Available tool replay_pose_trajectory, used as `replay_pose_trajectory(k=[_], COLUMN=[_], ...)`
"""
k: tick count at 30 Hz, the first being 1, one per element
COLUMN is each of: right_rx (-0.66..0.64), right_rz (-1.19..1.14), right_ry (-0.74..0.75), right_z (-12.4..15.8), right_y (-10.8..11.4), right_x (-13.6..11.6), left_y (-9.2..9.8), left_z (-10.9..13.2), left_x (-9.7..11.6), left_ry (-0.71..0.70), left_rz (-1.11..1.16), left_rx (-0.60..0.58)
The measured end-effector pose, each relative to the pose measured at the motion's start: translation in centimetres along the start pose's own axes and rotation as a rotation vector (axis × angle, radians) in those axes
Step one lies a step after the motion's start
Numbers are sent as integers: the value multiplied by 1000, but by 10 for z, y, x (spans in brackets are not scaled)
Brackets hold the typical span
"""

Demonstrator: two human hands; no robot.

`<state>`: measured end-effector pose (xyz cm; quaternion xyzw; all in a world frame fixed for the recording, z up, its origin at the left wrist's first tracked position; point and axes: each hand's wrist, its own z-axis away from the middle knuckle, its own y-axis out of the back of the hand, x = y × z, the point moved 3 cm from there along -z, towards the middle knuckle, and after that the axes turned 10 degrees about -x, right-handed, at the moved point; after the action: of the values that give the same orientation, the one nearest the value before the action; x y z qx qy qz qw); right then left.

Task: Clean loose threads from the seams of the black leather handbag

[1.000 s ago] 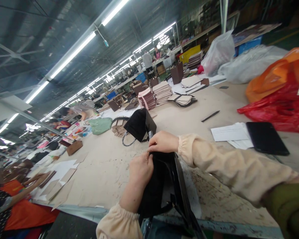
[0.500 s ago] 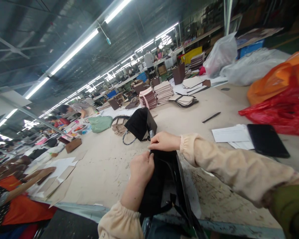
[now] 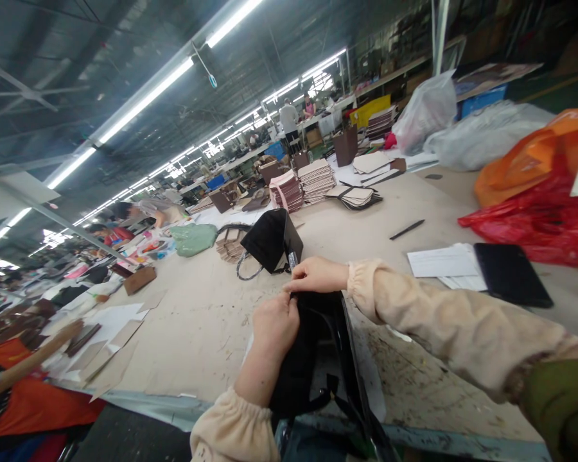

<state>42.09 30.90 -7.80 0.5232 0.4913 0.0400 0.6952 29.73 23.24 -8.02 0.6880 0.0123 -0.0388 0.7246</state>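
Note:
A black bag (image 3: 320,359) lies at the near edge of the worktable (image 3: 197,321), its strap hanging over the edge. My left hand (image 3: 274,327) is closed on the bag's black fabric near its far end. My right hand (image 3: 315,276) pinches the same far edge from the other side, fingers together. Both wrists wear cream sleeve covers. Just beyond my hands stands a second black bag (image 3: 272,240) with a looped handle.
Papers and a black tablet (image 3: 510,274) lie to the right, beside red and orange plastic bags (image 3: 539,205). A black pen (image 3: 407,229), stacks of card pieces (image 3: 301,185) and a green bag (image 3: 194,239) sit farther back. Another person's arm (image 3: 33,356) reaches in at left.
My hands have stayed on the bag's far edge with only slight finger shifts. The view has drifted a little. The person's arm at left has moved lower.

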Motion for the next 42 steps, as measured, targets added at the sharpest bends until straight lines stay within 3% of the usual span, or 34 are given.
replay_pose_trajectory(k=[34,42], right_rx=[-77,60], right_rz=[-255,-160], right_ry=[71,-43], right_z=[-3,0], right_y=[-9,-5], right_x=[13,4], left_y=[1,0], left_z=[6,7], left_x=[6,6], left_ry=[12,14], left_rz=[-3,-19], left_rx=[24,57])
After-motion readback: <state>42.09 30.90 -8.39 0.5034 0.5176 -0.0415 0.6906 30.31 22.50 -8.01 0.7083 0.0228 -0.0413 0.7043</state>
